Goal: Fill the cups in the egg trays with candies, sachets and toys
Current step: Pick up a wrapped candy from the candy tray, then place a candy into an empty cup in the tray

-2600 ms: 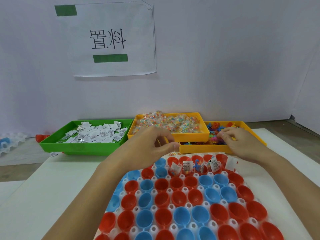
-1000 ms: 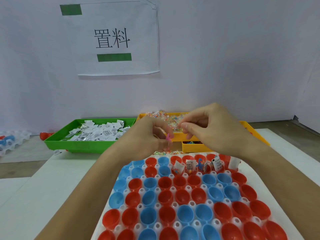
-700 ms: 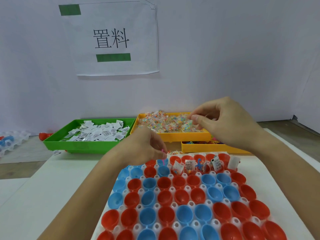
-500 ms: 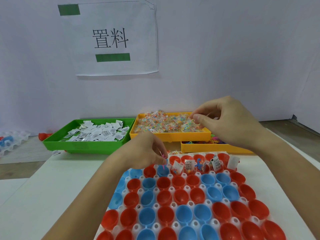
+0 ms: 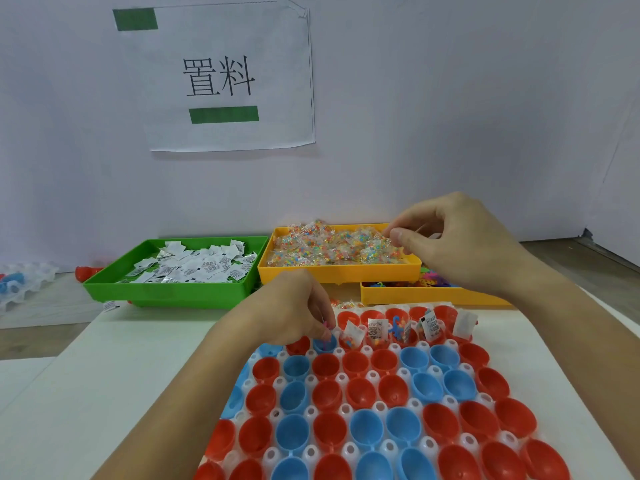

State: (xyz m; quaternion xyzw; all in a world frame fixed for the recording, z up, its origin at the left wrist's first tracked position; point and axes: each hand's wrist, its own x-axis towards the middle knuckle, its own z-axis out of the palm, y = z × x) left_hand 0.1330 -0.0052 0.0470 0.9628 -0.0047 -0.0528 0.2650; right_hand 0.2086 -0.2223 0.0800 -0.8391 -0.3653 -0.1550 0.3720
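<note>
Head view: left hand (image 5: 294, 311) pinching a small pink toy (image 5: 325, 327), lowering it into the blue cup (image 5: 325, 344) directly beneath the fingertips, far row of the egg tray (image 5: 377, 407). Right hand (image 5: 453, 244) pinching a candy packet (image 5: 379, 242) above the yellow bin (image 5: 341, 271). Next, probably: release toy, carry candy over to that cup. White table (image 5: 104, 368), pale wall (image 5: 450, 98) with paper sign (image 5: 221, 77).

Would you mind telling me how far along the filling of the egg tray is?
Done: several far-row cups already hold sachets and toys. In hand: the left hand lowers a pink toy into a blue cup, while the right hand pinches a candy packet over the candy tray. Left: the nearer rows look empty.
</note>
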